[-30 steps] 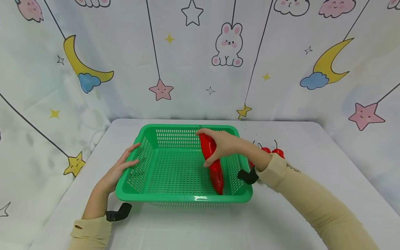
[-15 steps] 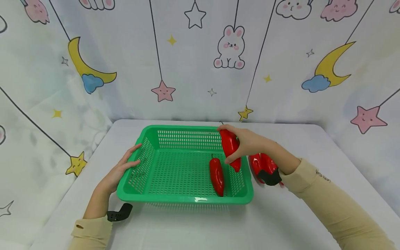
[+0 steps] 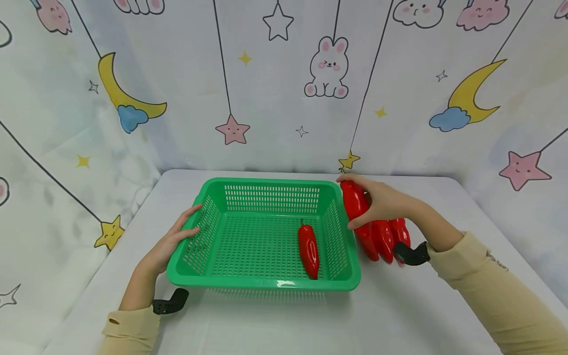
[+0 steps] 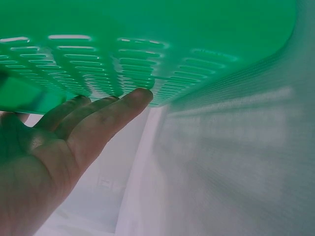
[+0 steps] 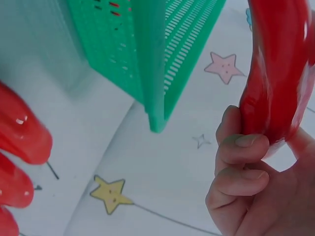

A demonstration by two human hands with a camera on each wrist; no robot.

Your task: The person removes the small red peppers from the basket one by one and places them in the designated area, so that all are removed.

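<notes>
My right hand holds a big glossy red chili pepper just past the basket's right rim, thumb on one side and fingers on the other. In the right wrist view, fingers curl round one end of this pepper. At the left, my left hand grips the side of a green plastic basket, its thumb and a finger over the rim. The left wrist view shows other fingers stretched along the slotted outer wall. One red chili pepper with a dark stem lies inside the basket, toward the right.
Right of the basket, several red chili peppers lie side by side on the white table, partly behind the held one and my hand. A white cloth with a printed rabbit, moons and stars hangs behind the table.
My right hand has carried the held pepper rightward from above the basket's inside to beyond its right rim, uncovering the pepper in the basket. My left hand has stayed at the basket's left side.
</notes>
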